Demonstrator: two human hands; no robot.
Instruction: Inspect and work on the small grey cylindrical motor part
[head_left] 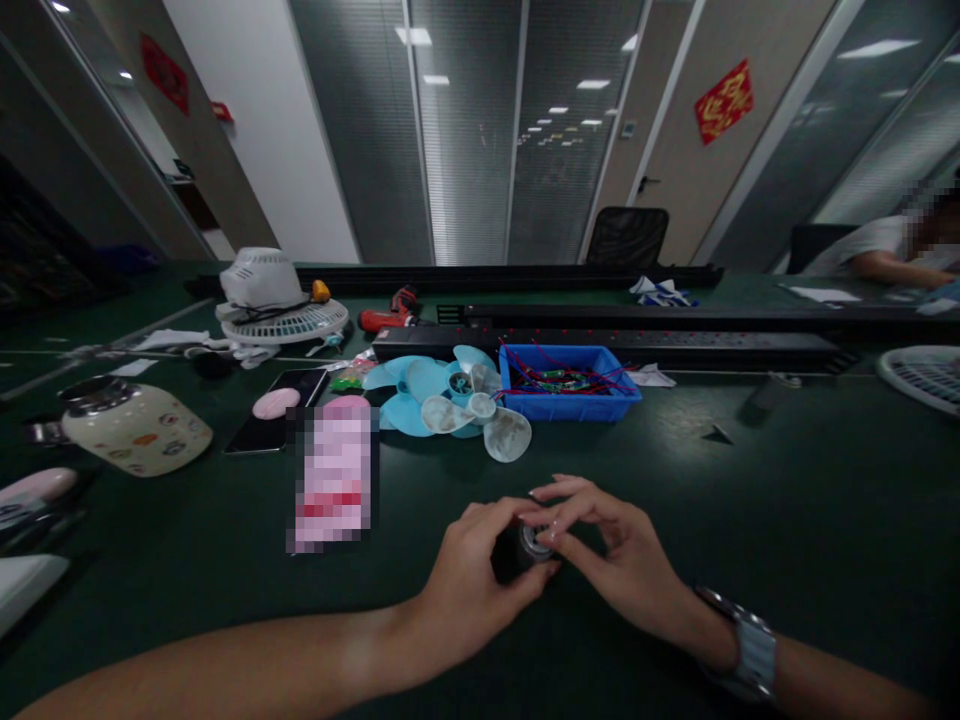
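Observation:
A small dark can-like cylinder (530,545) with a silvery rim stands on the green table before me, tilted slightly. My left hand (480,560) curves around its side, thumb in front and fingers behind. From the right, my right hand (600,535) reaches over the top with thumb and bent fingers at the rim, touching the left fingertips. These fingers partly cover the top, so its details are hard to make out. Beyond the hands lie light blue fan blades (415,385) and a translucent fan blade (507,434).
A blue bin (571,400) holds wires and small boards. Left are a pink packet (337,470), a phone (262,425) and a cream jug (142,430). Farther back are a white fan (266,290), a red drill (386,318) and black rails (637,345). A person (892,245) sits at right.

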